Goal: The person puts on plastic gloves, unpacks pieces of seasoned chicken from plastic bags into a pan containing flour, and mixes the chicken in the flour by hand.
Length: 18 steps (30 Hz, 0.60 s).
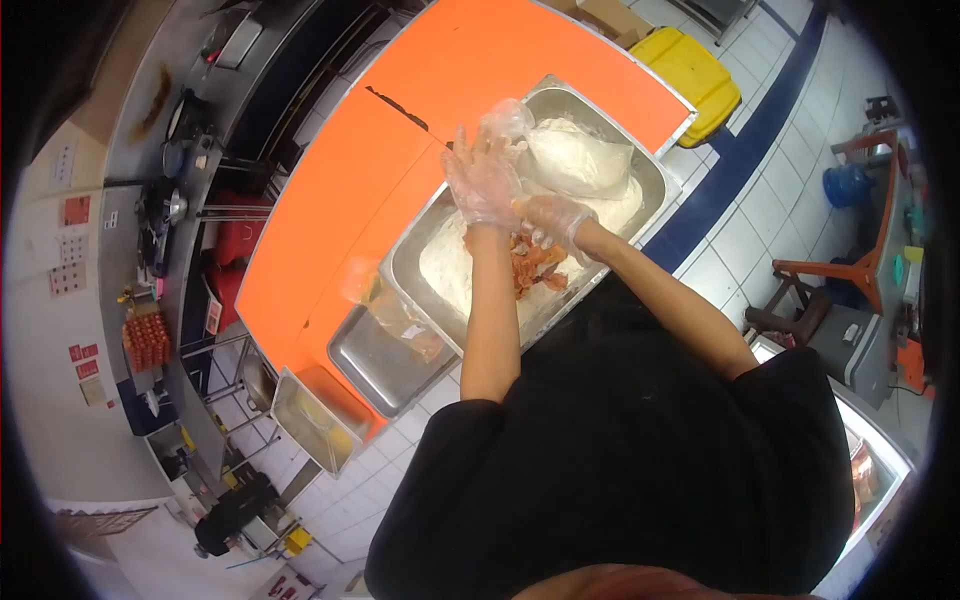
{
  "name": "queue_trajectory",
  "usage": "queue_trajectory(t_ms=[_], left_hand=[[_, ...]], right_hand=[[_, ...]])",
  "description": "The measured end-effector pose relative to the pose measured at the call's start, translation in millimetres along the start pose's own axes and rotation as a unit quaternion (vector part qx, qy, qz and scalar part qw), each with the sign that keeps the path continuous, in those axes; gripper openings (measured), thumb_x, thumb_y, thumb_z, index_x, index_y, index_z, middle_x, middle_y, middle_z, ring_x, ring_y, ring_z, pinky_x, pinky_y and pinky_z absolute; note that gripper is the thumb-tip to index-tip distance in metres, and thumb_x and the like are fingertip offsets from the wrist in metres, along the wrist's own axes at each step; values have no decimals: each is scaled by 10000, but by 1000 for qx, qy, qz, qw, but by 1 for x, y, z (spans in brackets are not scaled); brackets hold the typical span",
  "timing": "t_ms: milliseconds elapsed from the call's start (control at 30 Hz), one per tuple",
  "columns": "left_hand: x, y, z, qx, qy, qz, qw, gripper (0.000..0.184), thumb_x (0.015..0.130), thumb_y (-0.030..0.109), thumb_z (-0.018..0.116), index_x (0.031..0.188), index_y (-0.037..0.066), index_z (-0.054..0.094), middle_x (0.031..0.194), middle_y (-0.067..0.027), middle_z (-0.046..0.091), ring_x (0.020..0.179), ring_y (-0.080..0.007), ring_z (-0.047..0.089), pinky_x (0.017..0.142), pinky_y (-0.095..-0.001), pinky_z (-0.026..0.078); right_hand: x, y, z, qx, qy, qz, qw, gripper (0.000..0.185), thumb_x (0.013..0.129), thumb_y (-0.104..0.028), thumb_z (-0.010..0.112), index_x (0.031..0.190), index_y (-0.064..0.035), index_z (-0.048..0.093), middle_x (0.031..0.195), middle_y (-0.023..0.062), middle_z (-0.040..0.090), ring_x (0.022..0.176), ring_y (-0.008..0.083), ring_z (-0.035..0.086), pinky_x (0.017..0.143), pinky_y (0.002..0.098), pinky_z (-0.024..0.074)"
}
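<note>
Both hands wear clear plastic gloves above a deep metal tray of white flour. My left hand is raised with its fingers spread, and loose glove plastic puffs out beside them. Against the heel of that hand, my right hand is curled, its fingers closed at the edge of the left glove. Reddish-brown pieces, like seasoned meat, lie on the flour under my wrists. A clear bag of white powder rests in the far part of the tray.
The tray stands on an orange table. Nearby are a shallow metal tray with a plastic bag and a metal container. A yellow-lidded bin stands beyond the table. Stacked eggs sit at the left.
</note>
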<state>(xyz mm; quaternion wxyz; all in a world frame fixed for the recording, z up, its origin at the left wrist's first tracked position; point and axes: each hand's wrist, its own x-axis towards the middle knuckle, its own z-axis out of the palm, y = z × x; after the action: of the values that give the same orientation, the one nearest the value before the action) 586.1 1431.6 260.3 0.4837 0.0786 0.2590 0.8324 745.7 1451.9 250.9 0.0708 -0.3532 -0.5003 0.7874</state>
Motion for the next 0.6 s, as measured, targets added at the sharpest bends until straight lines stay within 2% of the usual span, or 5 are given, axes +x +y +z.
queue_trajectory(t_ms=[167, 300, 400, 467, 600], left_hand=[[-25, 12, -10, 43, -3, -50, 998, 864, 1018, 694, 409, 1661, 166, 176, 1684, -168, 245, 1512, -437, 253, 1216, -583, 266], [-55, 10, -12, 89, 31, -121, 988, 885, 1010, 713, 404, 1660, 151, 192, 1641, -180, 308, 1367, -408, 436, 1144, -530, 385], [-66, 12, -24, 54, 21, -130, 990, 872, 1019, 706, 391, 1656, 139, 207, 1602, -175, 352, 1296, -401, 492, 1113, -545, 413], [-75, 17, -26, 35, 16, -149, 988, 855, 1025, 695, 394, 1651, 138, 224, 1591, -175, 363, 1287, -395, 499, 1093, -547, 431], [-86, 11, -51, -18, -42, -222, 974, 804, 1044, 655, 404, 1634, 126, 264, 1587, -169, 371, 1303, -379, 485, 1058, -542, 472]], right_hand=[[-18, 7, 23, -135, -50, -95, 985, 297, 1004, -325, 628, 863, -67, 668, 745, -3, 630, 665, 83, 584, 588, 265, 468], [-49, -1, 28, -241, -73, 25, 968, 285, 969, -305, 648, 898, -29, 673, 775, 44, 676, 649, 91, 601, 586, 284, 485], [-34, 4, 0, -327, -71, -120, 935, 312, 961, -338, 665, 947, -27, 691, 826, 80, 684, 698, 101, 613, 580, 286, 479], [-25, -16, -8, -163, 176, 37, 970, 346, 958, -374, 682, 997, -31, 705, 863, 79, 680, 738, 122, 617, 590, 304, 481], [7, -21, -7, 46, 148, 14, 988, 349, 951, -378, 717, 996, -32, 704, 849, 62, 662, 741, 134, 608, 616, 309, 482]])
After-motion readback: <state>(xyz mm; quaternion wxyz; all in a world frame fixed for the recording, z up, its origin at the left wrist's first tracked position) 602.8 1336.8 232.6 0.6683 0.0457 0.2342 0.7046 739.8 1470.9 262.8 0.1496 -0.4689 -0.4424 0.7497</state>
